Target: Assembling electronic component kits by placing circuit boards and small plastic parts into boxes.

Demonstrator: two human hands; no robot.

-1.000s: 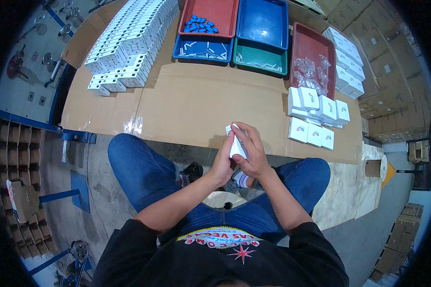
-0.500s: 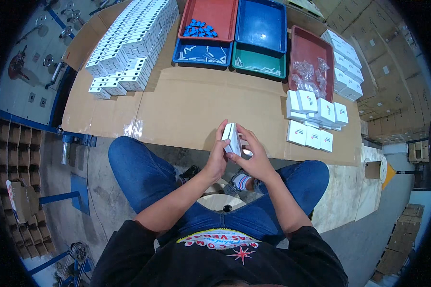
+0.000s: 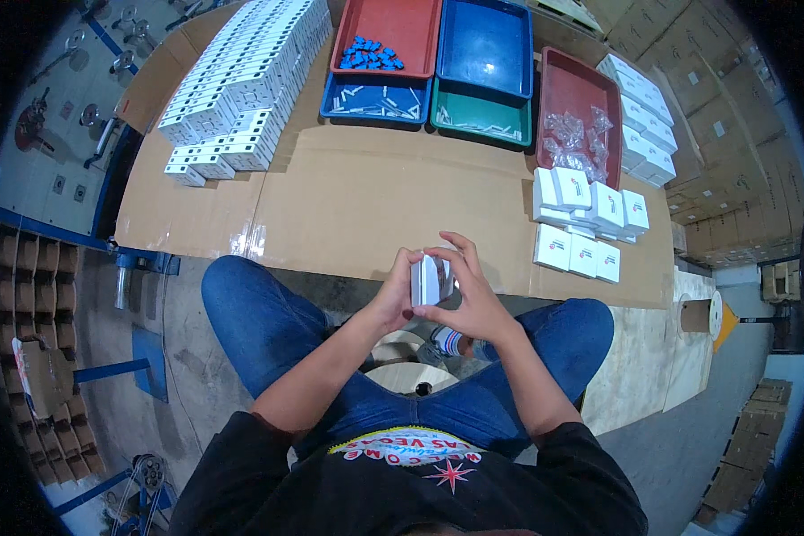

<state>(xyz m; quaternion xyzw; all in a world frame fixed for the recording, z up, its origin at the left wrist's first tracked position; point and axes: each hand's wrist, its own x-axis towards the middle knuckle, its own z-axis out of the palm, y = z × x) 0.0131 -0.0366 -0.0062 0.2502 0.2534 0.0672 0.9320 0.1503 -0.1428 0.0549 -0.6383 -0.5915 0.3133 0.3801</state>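
A small white box [image 3: 427, 283] stands on edge between my two hands, just off the table's near edge and above my lap. My left hand [image 3: 393, 293] grips it from the left side, fingers curled round its back. From the right, my right hand [image 3: 470, 299] holds it between the thumb at the bottom and fingers at the top; one finger sticks up. Part of the box is hidden by my fingers. Similar flat white boxes [image 3: 583, 258] lie stacked and in a row on the right of the cardboard-covered table [image 3: 375, 201].
Tall rows of white boxed units [image 3: 250, 71] fill the table's left. At the back are a red tray [image 3: 386, 18] with blue parts, blue and green trays [image 3: 482, 130] with small pale pieces, and a dark red tray [image 3: 581, 80] with clear plastic bags. More white boxes [image 3: 648, 156] stand behind.
The white box has turned more upright and come slightly lower. My right hand's fingers have shifted over its top, and my left hand has moved a little down and left.
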